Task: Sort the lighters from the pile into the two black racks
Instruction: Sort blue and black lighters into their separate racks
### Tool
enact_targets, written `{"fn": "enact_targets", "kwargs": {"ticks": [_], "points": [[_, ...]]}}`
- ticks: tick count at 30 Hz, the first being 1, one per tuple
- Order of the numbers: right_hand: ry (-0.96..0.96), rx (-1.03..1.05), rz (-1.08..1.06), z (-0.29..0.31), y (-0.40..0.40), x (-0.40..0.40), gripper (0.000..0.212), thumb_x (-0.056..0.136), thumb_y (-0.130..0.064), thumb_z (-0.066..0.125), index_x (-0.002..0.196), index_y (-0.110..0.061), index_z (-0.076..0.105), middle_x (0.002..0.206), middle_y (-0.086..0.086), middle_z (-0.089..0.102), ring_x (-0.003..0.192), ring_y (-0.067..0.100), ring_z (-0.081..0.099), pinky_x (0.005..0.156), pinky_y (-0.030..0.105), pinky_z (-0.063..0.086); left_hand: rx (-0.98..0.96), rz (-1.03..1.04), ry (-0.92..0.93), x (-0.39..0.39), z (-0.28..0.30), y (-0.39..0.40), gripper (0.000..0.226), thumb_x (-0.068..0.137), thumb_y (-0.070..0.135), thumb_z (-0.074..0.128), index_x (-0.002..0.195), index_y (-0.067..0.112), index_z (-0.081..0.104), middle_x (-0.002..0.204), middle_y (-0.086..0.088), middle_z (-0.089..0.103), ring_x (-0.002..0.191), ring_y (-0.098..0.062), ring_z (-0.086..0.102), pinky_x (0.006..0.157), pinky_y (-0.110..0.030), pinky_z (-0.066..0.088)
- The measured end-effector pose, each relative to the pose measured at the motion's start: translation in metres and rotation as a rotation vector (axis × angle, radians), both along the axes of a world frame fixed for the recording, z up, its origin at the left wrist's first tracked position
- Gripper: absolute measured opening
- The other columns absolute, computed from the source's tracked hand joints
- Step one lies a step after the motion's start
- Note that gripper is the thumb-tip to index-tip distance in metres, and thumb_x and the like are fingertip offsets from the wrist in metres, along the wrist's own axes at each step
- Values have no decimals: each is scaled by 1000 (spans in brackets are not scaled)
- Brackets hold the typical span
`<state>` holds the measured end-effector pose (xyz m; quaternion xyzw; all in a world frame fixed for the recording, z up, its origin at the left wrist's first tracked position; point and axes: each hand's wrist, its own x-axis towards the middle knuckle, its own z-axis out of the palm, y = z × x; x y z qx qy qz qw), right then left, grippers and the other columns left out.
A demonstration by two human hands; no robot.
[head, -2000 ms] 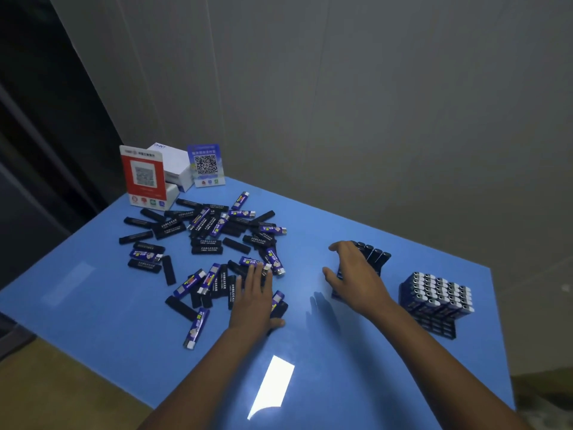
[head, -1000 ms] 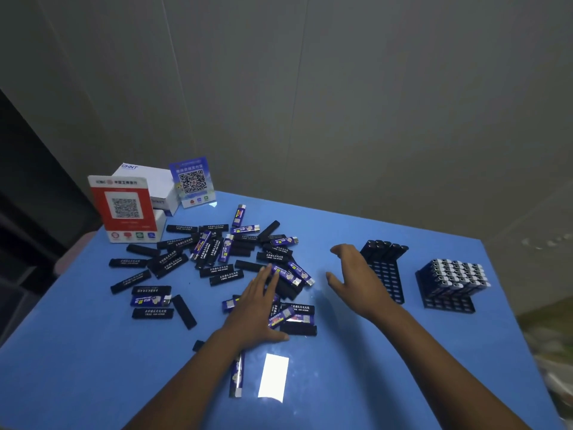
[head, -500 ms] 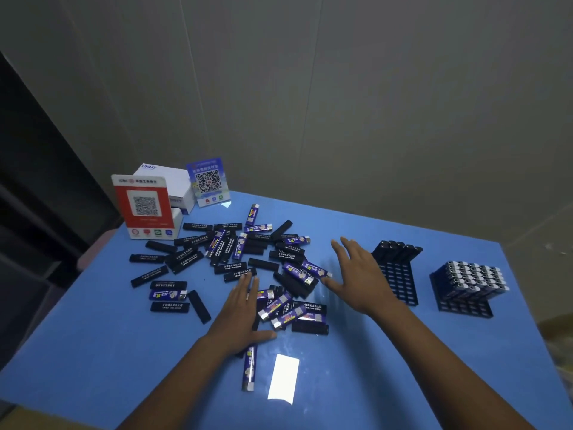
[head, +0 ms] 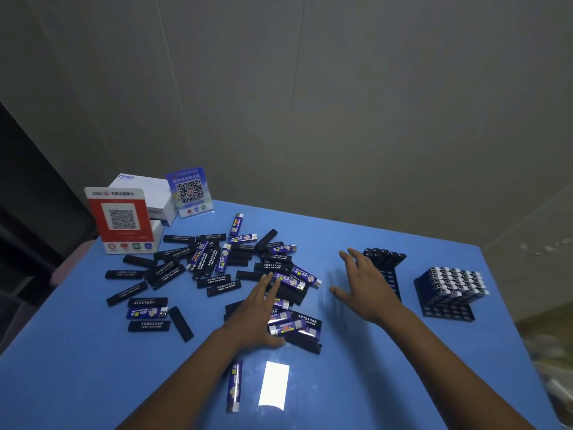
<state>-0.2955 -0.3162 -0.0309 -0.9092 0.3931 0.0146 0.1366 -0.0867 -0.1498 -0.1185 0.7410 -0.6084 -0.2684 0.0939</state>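
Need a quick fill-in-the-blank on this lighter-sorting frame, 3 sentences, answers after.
1. The table surface is ____ in colour.
2. The left hand lies flat on the ____ of loose lighters.
3. Of the two black racks, the fuller one stands to the ____ of the nearly empty one, behind the right hand.

Missing words: blue; pile; right

Your lighters (head: 217, 268), black and blue, lie flat and scattered at ten o'clock. The near rack (head: 391, 276) at two o'clock holds one back row; the far rack (head: 448, 294) stands mostly filled.
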Motion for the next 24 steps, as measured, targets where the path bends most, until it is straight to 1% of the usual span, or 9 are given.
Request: {"fn": "enact_targets", "kwargs": {"ticks": [2, 4, 6, 8, 10, 15, 19, 22, 24], "points": [[3, 19, -5, 1, -4, -2, 83, 95, -48, 59, 158, -14, 16, 165, 9, 12, 153, 25, 11, 123, 38, 18, 18, -15, 14, 1, 5, -1, 139, 66, 61, 82, 156, 26, -19, 159, 10, -34, 151, -14, -18, 121, -40, 25], [-2, 23, -6, 2, -9, -2, 83, 95, -48, 60, 157, -13, 18, 165, 10, 14, 152, 26, 14, 122, 39, 21, 39, -3, 27, 8, 11, 2, 144, 62, 60, 85, 155, 29, -19, 160, 10, -31, 150, -13, -17, 120, -44, 20], [-3, 24, -6, 2, -12, 0, 83, 94, -47, 61, 157, -13, 18, 164, 10, 15, 151, 26, 15, 121, 39, 22, 48, 31, -31, 17, 13, 10, 139, 64, 59, 84, 157, 26, -13, 164, 3, -20, 152, -19, -10, 120, -44, 19], [-9, 30, -5, 1, -13, 3, 83, 94, -46, 61, 157, -13, 19, 163, 10, 16, 151, 26, 17, 121, 39, 24, 47, 102, -140, 24, 13, 20, 126, 72, 57, 79, 159, 19, -5, 164, -5, -2, 151, -26, 5, 120, -41, 24], [-16, 44, 0, -1, -11, 7, 82, 94, -46, 62, 156, -13, 19, 163, 10, 17, 151, 26, 18, 121, 40, 25, 41, 185, -200, 26, 12, 28, 106, 83, 51, 73, 159, 18, 6, 158, -8, 15, 146, -27, 18, 116, -37, 31], [-35, 65, 21, -4, -4, 17, 80, 94, -44, 62, 156, -13, 21, 162, 9, 20, 149, 25, 21, 120, 39, 28, 13, 322, -119, 23, 10, 28, 54, 95, 27, 63, 143, 18, 41, 138, -6, 38, 132, -24, 36, 98, -34, 46], [-58, 64, 32, -2, 1, 19, 79, 94, -44, 62, 155, -12, 23, 159, 8, 24, 147, 25, 25, 118, 39, 31, -56, 478, -66, 19, 14, 17, 36, 91, 31, 66, 120, 11, 56, 120, -11, 50, 113, -27, 51, 87, -35, 50], [-71, 54, 31, -1, 4, 15, 77, 94, -42, 63, 154, -11, 26, 156, 8, 28, 145, 25, 28, 117, 39, 33, -41, 512, 4, 11, 16, 7, 35, 92, 37, 66, 111, 9, 57, 115, -12, 51, 104, -28, 55, 85, -37, 51], [-79, 54, 28, 2, 4, 9, 76, 94, -40, 64, 153, -10, 27, 155, 8, 29, 144, 25, 29, 116, 39, 33, 8, 487, 14, 7, 18, 3, 40, 94, 47, 59, 109, 10, 55, 118, -12, 50, 106, -28, 54, 87, -40, 51]]}}
